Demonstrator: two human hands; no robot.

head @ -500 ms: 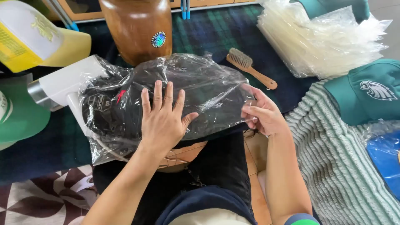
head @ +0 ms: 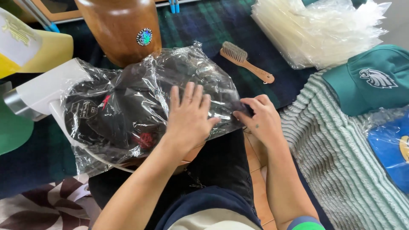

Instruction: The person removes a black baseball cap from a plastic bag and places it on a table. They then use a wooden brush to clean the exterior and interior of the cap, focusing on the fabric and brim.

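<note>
— What are the hands doing?

— The left hand (head: pixel 187 117) lies flat, fingers spread, pressing on the bagged cap (head: pixel 128 115) across the lap. The right hand (head: pixel 257 117) pinches the bag's edge just right of that palm, fingers closed on the plastic.

— And around them?

— Beyond the right hand's knuckles lies a brush (head: pixel 245 63); farther right, a green cap (head: pixel 375 79). A wooden jar (head: pixel 121 30) stands beyond the bag.

The single head view looks steeply down from above the person's lap, close over the bagged black cap (head: pixel 140 108). It faces forward past that cap toward the wooden jar (head: pixel 119 30) beyond it.
</note>
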